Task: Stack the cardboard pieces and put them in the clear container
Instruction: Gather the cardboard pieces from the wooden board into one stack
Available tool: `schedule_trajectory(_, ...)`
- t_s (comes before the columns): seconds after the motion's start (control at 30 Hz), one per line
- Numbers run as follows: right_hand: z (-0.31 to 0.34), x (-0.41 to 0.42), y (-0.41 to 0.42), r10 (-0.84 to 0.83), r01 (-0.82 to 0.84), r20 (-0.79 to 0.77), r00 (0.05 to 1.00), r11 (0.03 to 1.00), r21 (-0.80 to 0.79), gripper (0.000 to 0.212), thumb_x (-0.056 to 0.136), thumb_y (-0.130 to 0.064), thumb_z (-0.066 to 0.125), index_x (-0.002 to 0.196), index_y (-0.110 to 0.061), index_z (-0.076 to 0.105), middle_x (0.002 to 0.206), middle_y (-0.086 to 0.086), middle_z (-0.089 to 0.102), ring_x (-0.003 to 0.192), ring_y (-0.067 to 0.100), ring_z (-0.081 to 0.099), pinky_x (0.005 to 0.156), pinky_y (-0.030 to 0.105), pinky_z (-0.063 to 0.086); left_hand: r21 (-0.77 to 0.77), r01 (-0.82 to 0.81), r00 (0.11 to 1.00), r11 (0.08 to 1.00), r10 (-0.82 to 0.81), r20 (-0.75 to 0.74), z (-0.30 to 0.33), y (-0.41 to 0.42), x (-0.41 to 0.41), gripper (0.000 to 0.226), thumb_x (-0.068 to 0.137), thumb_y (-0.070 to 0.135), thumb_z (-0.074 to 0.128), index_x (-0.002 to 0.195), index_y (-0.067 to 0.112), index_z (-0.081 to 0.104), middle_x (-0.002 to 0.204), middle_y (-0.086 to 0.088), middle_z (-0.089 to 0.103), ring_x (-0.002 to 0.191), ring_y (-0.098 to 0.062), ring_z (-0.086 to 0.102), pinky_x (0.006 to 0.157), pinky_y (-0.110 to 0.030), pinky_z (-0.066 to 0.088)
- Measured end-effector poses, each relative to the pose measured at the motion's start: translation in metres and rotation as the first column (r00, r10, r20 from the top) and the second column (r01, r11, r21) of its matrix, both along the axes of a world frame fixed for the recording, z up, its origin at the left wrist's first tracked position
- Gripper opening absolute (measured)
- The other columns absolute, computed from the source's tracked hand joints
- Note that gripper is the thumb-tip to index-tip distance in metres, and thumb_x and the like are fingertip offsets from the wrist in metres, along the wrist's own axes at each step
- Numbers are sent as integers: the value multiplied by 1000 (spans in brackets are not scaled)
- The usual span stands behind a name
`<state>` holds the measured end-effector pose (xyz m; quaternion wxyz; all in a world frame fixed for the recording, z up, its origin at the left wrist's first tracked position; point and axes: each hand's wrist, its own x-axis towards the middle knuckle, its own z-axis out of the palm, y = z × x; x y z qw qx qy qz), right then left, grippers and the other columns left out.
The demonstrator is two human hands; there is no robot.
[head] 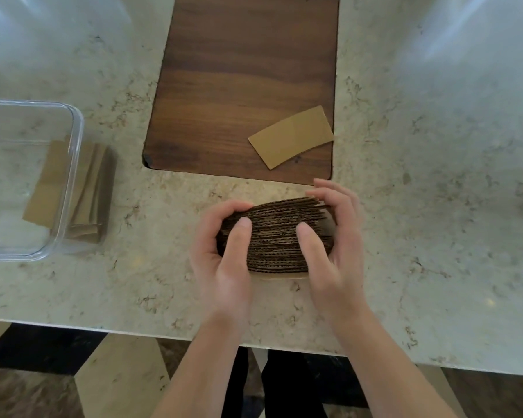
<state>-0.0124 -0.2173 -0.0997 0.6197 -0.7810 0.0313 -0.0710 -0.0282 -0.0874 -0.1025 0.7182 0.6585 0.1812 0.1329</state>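
A thick stack of cardboard pieces [277, 236] stands on edge on the marble counter, its corrugated edges facing me. My left hand [221, 251] grips its left end and my right hand [332, 236] presses its right end, thumbs lying over the top edges. One loose cardboard piece [292, 136] lies flat on the dark wooden board [239, 70] behind the stack. At the far left sits the clear container [73, 164], with cardboard pieces [47, 184] seen through its wall, some seeming to lie inside and some beside it.
The counter's front edge [163, 334] runs just below my wrists, with a patterned floor beneath. Bare marble [435, 191] spreads to the right of my hands and between the container and the stack.
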Motion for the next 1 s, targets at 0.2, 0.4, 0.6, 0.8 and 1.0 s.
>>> schedule_trajectory(0.2,-3,-1,-2,34,-33,-9,999,994,105,39,93,-19,54,128,-2,60,118,8,67,109,22,66,92,41,54,-53,74,996,996,-72,53,3,14,-8,43,93,18,53,133,6,63,128,-1,70,121,-15,65,100,-31,52)
schedule_trajectory(0.4,0,-12,2,44,-47,23,999,988,146,39,92,-17,52,124,2,61,119,12,67,111,19,64,95,27,47,-62,18,1000,998,-17,5,4,7,-6,35,95,25,53,126,13,65,121,-4,71,111,-16,65,93,-37,55)
schedule_trajectory(0.6,4,1,13,-126,133,-139,982,990,48,20,95,-38,57,100,-23,69,110,-5,75,106,17,68,92,40,55,115,-97,994,989,102,-37,2,1,4,20,105,15,58,101,29,72,101,18,77,100,-3,72,85,-16,54)
schedule_trajectory(0.8,13,8,11,-126,95,-237,963,986,-138,19,97,-38,54,99,-34,72,106,-19,72,114,15,63,98,42,50,167,-79,990,983,97,-105,4,5,9,20,102,15,60,97,27,76,97,16,79,96,0,72,82,-15,53)
schedule_trajectory(1.0,29,43,-13,8,-101,-254,967,930,-355,35,98,-51,40,105,-32,68,108,-14,65,113,14,57,104,42,43,173,-89,985,981,112,-132,8,0,10,22,105,17,68,92,32,75,85,20,75,81,3,68,72,-12,52)
